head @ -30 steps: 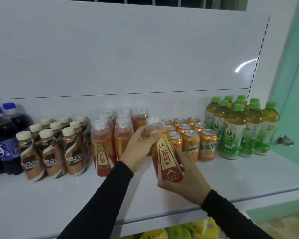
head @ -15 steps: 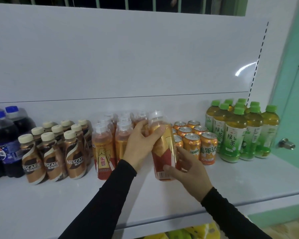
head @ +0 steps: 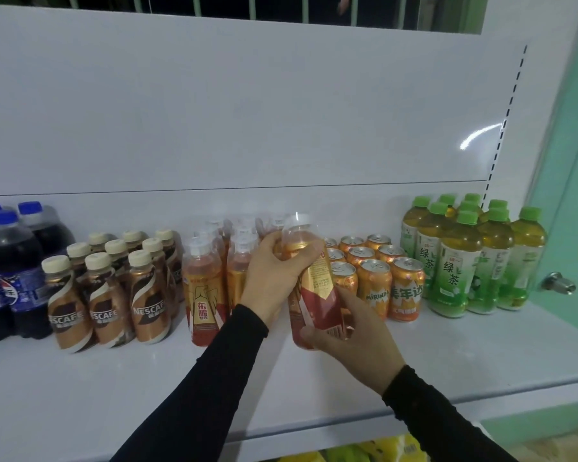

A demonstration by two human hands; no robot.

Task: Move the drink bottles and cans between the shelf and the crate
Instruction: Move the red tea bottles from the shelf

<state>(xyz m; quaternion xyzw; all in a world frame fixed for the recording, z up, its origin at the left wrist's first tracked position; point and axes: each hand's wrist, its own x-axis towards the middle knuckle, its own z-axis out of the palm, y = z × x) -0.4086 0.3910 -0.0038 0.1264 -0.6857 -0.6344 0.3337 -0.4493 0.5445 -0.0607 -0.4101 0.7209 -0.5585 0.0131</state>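
Item held: one red-and-gold energy drink bottle [head: 317,288] with a clear cap, tilted so the cap leans left and away from you, raised just above the white shelf [head: 447,355].

Your hands: both are clamped on this bottle. Your left hand [head: 274,275] wraps the upper body just under the cap, fingers curled over its far side. Your right hand [head: 354,338] cups the base from below and from the right, thumb across the lower label. Both arms wear black sleeves [head: 214,388].

Position: the bottle sits in front of the gap between the matching bottles and the cans, near the front row of each.

Shelf stock, left to right:
- dark cola bottles [head: 10,271], blue caps, far left.
- brown coffee bottles [head: 107,295], cream caps, packed in rows.
- matching energy drink bottles [head: 202,295], clear caps, just left of your left hand; the rear ones are partly hidden.
- orange soda cans [head: 377,285], upright, in rows, just right of the held bottle.
- green tea bottles [head: 454,265], green caps, at the right end.

Below the shelf edge: yellow packaging [head: 357,453], too little visible to identify.
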